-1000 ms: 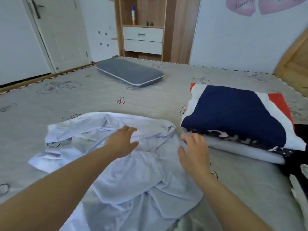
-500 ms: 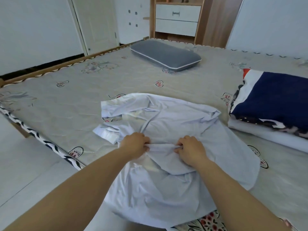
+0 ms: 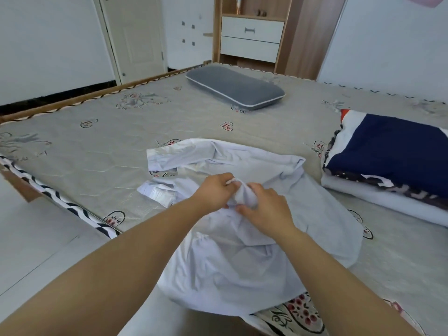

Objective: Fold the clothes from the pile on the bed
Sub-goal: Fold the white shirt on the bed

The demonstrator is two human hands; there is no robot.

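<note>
Hands (image 3: 215, 190) (image 3: 263, 207) bunching pale shirt (image 3: 315, 214)

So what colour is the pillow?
Grey with white piping, the pillow in the head view.

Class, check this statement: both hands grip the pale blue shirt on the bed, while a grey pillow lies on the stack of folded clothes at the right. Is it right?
Not quite. The head view shows the grey pillow lying on the bed itself, apart from the stack of folded clothes. The left hand and right hand do grip the pale blue shirt.
</note>
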